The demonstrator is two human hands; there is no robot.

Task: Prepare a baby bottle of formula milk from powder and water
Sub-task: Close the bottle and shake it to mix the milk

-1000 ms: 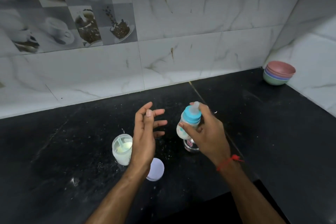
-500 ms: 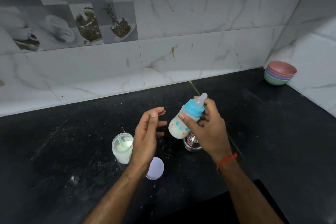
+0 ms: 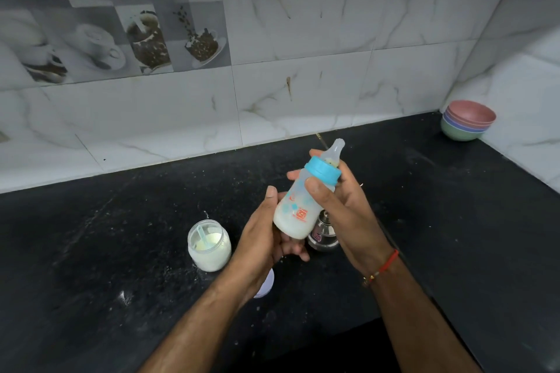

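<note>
Blue-collared, the baby bottle (image 3: 298, 200) is hanging above the steel cup (image 3: 322, 235), tilting with its teat up and away from me, its milky base low and towards me; my right hand (image 3: 342, 206) is gripping it just under the collar; my left hand (image 3: 268, 233), fingers relaxed, is cupping the base, nearer the powder jar (image 3: 209, 244).
</note>
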